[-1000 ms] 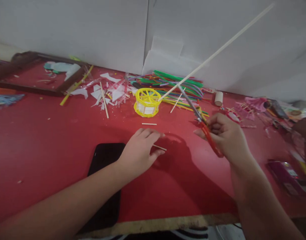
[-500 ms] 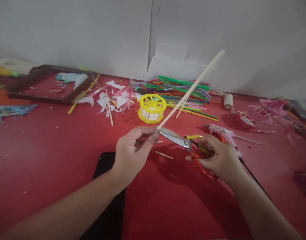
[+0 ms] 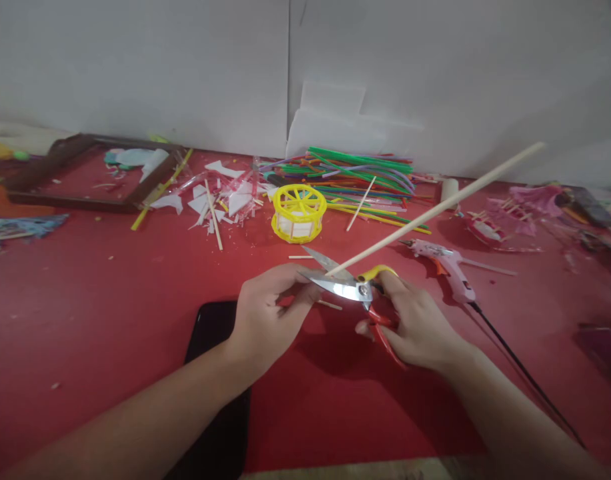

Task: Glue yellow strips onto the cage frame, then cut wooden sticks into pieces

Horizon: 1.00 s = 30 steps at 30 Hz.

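My left hand [image 3: 268, 310] is closed in a pinch at the lower end of a long pale wooden stick [image 3: 435, 211], which slants up to the right. In my right hand [image 3: 422, 323] are scissors [image 3: 341, 288] with one yellow and one red handle. Their blades are parted, and the stick lies between them close to my left fingertips. The exact grip point is partly hidden by the near blade. Beyond the blades stands a small yellow wheel-shaped model [image 3: 299, 213] with white sides. Short stick pieces [image 3: 299, 257] lie beneath the scissors.
A dark phone [image 3: 218, 393] lies under my left forearm. The pink glue gun [image 3: 448, 263], with its black cord, rests to the right. Behind are colourful pipe cleaners [image 3: 360, 167], paper scraps [image 3: 235, 200], and a brown frame [image 3: 75, 200] at left. A white wall closes the back.
The long stick has tilted lower to the right. The scissor blades have opened wider around it, and my right hand has moved slightly left.
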Available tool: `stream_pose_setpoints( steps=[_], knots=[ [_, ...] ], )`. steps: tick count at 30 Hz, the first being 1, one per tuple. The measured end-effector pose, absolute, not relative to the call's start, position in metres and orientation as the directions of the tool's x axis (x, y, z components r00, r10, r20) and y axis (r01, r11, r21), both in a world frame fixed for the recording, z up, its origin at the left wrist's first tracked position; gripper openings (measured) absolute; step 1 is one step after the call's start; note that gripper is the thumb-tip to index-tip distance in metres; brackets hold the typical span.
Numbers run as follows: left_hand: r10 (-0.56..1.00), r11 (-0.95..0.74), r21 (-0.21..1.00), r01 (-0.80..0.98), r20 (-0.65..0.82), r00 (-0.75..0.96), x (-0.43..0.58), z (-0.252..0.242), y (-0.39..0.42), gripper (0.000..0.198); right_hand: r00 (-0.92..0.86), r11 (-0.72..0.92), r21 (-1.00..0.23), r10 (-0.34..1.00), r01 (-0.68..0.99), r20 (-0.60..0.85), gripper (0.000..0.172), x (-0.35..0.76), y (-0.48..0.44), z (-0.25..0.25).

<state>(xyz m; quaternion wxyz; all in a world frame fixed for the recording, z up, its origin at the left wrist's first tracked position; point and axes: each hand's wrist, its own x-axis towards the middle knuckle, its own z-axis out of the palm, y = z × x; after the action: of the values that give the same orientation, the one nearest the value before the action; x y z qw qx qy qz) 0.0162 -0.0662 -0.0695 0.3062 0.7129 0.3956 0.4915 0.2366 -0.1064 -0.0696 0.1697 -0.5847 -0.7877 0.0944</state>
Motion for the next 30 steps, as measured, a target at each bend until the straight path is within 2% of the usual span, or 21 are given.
stream_pose_setpoints(
  steps=[6,11,17,23,30],
  knots=[
    [0.868,-0.496,0.819,0.288,0.451,0.209,0.0168,-0.07,-0.0636,0.014,-0.127,0.122,-0.281,0.992,0.952,-0.001,0.028,0.2324,-0.1071,-0.0749],
    [0.864,-0.499,0.821,0.278,0.446,0.233,0.0161,-0.071,-0.0651,0.01,-0.103,0.081,-0.247,0.992,0.965,-0.076,0.022,0.2325,-0.1074,-0.0738],
    [0.837,-0.54,0.796,0.274,0.474,0.274,0.0159,-0.0716,-0.067,0.012,-0.143,0.125,-0.29,0.989,0.949,-0.044,0.017,0.2322,-0.1075,-0.0749],
    [0.816,-0.556,0.788,0.264,0.458,0.353,0.0171,-0.069,-0.067,0.027,-0.163,0.169,-0.249,0.986,0.954,0.042,0.02,0.2316,-0.1061,-0.0737],
    [0.806,-0.553,0.791,0.26,0.43,0.407,0.0178,-0.0702,-0.0658,0.024,-0.175,0.184,-0.33,0.983,0.926,0.058,0.027,0.2269,-0.1082,-0.0751]
  ],
)
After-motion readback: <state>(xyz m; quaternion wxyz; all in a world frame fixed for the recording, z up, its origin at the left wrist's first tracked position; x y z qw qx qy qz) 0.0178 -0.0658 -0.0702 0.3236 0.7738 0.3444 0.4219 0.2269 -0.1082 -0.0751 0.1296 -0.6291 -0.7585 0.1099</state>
